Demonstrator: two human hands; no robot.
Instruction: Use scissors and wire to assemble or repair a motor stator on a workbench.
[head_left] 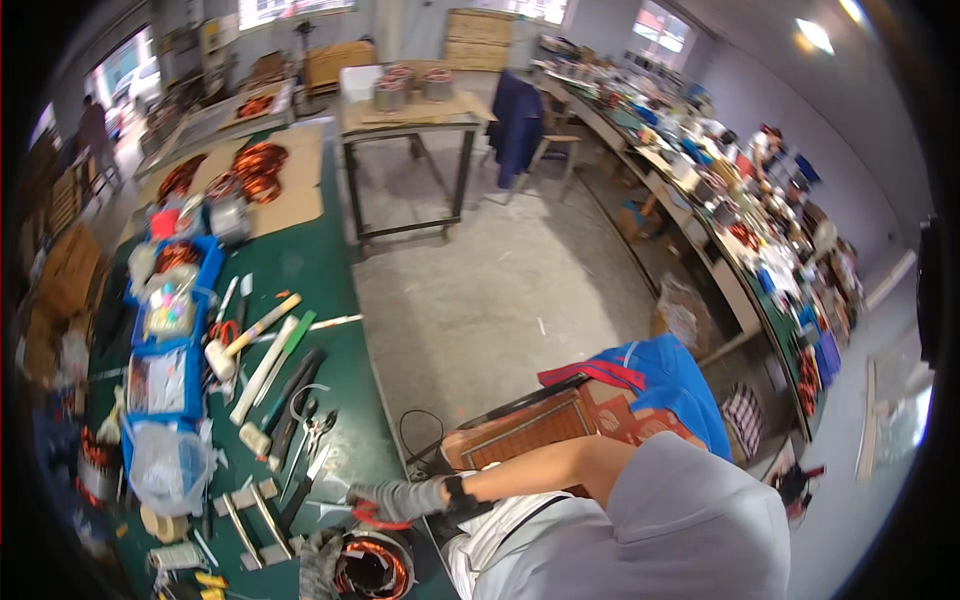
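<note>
Left hand at stator; right hand apparently holds red-handled tool.

Grey floor, paler where light falls; pale walls; bright windows in far wall; lit ceiling lamps at upper right; bright doorway at far left; green-topped workbench along left; dark-legged table farther back; chair beside it, dark blue cloth draped there; long cluttered bench along right wall; wooden crate at back.

Dark blue cloth on a chair, wooden crate, lit ceiling lamp
</note>
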